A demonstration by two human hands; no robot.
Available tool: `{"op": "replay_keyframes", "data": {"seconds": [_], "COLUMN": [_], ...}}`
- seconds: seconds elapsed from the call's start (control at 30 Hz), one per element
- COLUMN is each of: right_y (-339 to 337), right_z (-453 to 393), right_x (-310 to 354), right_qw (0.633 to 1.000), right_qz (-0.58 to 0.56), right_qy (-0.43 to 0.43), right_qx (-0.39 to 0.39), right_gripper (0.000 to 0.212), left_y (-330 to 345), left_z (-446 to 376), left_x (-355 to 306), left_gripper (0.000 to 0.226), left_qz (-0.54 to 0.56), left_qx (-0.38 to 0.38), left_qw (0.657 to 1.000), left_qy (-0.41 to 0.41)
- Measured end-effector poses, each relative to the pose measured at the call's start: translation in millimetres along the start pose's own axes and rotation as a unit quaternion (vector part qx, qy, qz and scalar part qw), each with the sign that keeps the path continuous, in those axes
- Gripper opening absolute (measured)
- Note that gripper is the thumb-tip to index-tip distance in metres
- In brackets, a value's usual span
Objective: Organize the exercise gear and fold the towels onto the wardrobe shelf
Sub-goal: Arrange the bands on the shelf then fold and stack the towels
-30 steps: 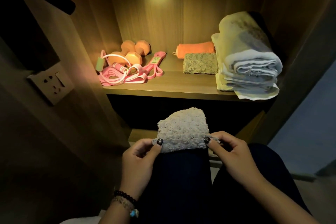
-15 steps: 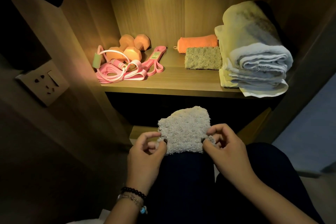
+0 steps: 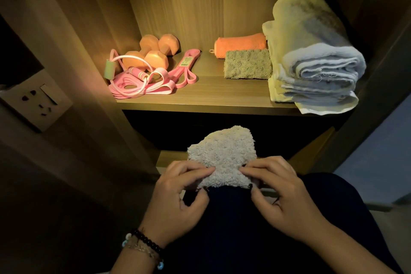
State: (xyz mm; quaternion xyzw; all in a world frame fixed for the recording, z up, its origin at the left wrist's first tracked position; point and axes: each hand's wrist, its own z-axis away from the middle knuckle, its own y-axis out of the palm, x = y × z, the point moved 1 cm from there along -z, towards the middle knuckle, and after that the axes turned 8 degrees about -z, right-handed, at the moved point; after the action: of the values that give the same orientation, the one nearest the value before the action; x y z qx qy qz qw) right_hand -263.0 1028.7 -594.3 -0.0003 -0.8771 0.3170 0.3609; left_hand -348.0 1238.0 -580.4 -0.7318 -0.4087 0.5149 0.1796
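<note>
A small fluffy cream towel lies on my knee below the wardrobe shelf. My left hand pinches its near left edge and my right hand pinches its near right edge, both gripping it. On the shelf's left lie two orange dumbbells, a pink skipping rope and pink resistance bands. A rolled orange towel and a folded olive towel sit mid-shelf. A tall stack of folded white and yellow towels fills the right end.
A wall socket is on the panel to the left. A lower shelf edge shows behind the cream towel. The wardrobe's side walls close in on both sides, and my dark trouser legs fill the foreground.
My hands have drawn closer together on the cream towel's near edge, bunching it narrower. The far edge has risen into a peak. The view has shifted slightly.
</note>
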Motion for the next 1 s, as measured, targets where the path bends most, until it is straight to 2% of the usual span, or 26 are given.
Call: {"op": "replay_keyframes", "data": {"seconds": [0.07, 0.17, 0.27, 0.4, 0.57, 0.77, 0.87, 0.93, 1.0], "right_y": [-1, 0, 0, 1, 4, 9, 12, 14, 12], "right_z": [-2, -10, -16, -17, -13, -27, -32, -33, -36], "right_x": [-2, -5, -6, -4, 0, 0, 0, 0, 0], "right_qw": [0.999, 0.998, 0.998, 0.997, 0.990, 0.951, 0.933, 0.940, 0.964], "right_qz": [-0.018, -0.019, -0.013, -0.029, -0.087, -0.164, -0.193, -0.160, -0.065], "right_qy": [0.007, 0.019, 0.033, 0.055, 0.110, 0.255, 0.296, 0.288, 0.236], "right_qx": [0.028, 0.051, 0.057, 0.039, 0.005, -0.058, -0.067, -0.085, -0.105], "right_gripper": [0.032, 0.032, 0.024, 0.015, 0.025, 0.022, 0.023, 0.017, 0.006], "left_y": [-1, 2, 5, 7, 6, 11, 15, 15, 13], "left_z": [0, -3, -3, 0, 0, -11, -15, -17, -20], "left_x": [1, 5, 6, 3, -4, 0, 6, 7, 4], "left_gripper": [0.034, 0.028, 0.022, 0.015, 0.014, 0.017, 0.021, 0.021, 0.021], "left_qz": [0.023, 0.000, -0.002, 0.026, 0.071, 0.128, 0.123, 0.077, 0.050], "left_qx": [0.017, 0.018, -0.017, -0.063, -0.078, -0.073, -0.073, -0.076, -0.097], "left_qw": [0.999, 0.999, 0.999, 0.993, 0.983, 0.946, 0.938, 0.948, 0.960], "left_qy": [-0.026, -0.038, -0.048, -0.092, -0.152, -0.287, -0.316, -0.299, -0.260]}}
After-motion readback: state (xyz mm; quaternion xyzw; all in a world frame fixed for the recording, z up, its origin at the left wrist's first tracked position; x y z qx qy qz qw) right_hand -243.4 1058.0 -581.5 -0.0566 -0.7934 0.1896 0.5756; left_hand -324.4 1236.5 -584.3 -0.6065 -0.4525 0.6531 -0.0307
